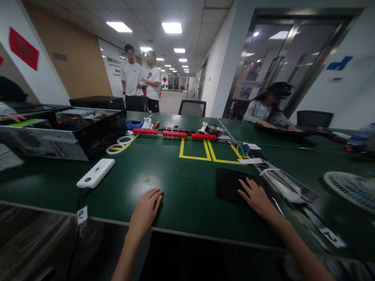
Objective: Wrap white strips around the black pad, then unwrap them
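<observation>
My left hand [146,210] rests palm down on the green table [181,187] near its front edge, fingers together and flat, holding nothing. My right hand [254,195] lies flat with fingers spread on a black mat [228,183], also holding nothing. A white power bank [95,173] with a cable lies to the left of my left hand.
An open computer case [58,134] sits at the left, with white tape rolls [118,145] beside it. Yellow tape squares [195,150], red strips [174,133] and coloured wires [241,149] lie farther back. A white fan [350,189] is at right. One person sits at right; two stand behind.
</observation>
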Tool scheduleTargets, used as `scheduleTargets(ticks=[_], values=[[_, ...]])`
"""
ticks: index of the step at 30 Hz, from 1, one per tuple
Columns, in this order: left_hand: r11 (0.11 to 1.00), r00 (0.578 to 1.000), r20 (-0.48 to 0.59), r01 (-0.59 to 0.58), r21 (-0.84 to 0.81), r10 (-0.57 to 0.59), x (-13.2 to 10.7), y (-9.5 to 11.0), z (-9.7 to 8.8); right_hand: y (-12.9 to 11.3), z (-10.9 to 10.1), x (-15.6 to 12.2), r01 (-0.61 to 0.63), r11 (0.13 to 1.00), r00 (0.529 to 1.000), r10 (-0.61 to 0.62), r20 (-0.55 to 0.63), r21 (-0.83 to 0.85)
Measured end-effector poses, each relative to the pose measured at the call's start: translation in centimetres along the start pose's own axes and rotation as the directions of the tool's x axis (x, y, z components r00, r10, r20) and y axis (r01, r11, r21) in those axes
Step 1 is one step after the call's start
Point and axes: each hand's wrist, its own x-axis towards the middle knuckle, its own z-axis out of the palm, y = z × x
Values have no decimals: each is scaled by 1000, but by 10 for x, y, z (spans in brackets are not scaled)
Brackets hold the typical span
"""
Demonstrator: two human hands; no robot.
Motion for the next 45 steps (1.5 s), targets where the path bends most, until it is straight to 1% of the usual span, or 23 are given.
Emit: scheduleTargets(ticks=[5,10,14,18,20,22,24,26,28,29,30,31,33,35,36,37,39,40,42,45], values=[[1000,1000,-7,-5,8,6,0,-1,1,-57,-7,-10,70,996,997,-71,26,60],[1000,1000,13,-8,17,8,0,1,0,-119,-22,-15,131,986,986,-140,95,103],[1000,999,32,-3,19,2,0,2,-2,-162,-28,-13,137,985,985,-147,92,100],[998,999,41,-36,44,34,0,3,-3,-193,-27,-8,134,987,987,-141,79,94],[994,996,58,-79,71,75,0,4,-3,-201,-27,-6,140,987,987,-146,73,74],[987,989,84,-133,95,125,0,4,-4,-202,-30,-3,161,985,983,-166,83,61],[977,979,112,-180,110,168,-1,4,-5,-195,-37,0,220,971,967,-229,112,90],[970,972,133,-208,125,191,-1,3,-5,-177,-47,6,314,933,936,-335,109,174],[965,969,141,-222,140,202,-1,2,-5,-150,-56,15,382,896,917,-397,27,227],[963,968,140,-228,144,208,-1,2,-5,-134,-60,20,377,902,925,-377,-44,209],[962,967,137,-233,146,214,-1,2,-5,-115,-63,25,341,929,938,-325,-122,143],[960,967,132,-238,146,219,-1,2,-5,-95,-66,28,273,960,944,-255,-208,64],[958,965,127,-247,144,230,-1,2,-5,-51,-68,32,64,996,938,-84,-337,-70],[958,965,119,-249,139,234,-1,3,-6,-9,-67,29,-143,977,917,71,-393,-157],[959,965,117,-249,135,234,-1,3,-6,10,-66,25,-219,959,906,132,-401,-179],[960,965,116,-250,128,236,-1,3,-6,27,-64,20,-270,942,904,177,-388,-199],[960,963,117,-254,114,241,-1,3,-7,55,-61,8,-331,917,909,246,-337,-223],[960,962,119,-258,108,245,-1,3,-7,65,-59,2,-341,912,916,268,-298,-227],[960,961,125,-261,105,248,-1,3,-7,78,-56,-8,-332,917,934,286,-216,-220],[959,961,134,-256,123,240,-1,2,-6,85,-55,-17,-333,926,941,314,-127,-178]])
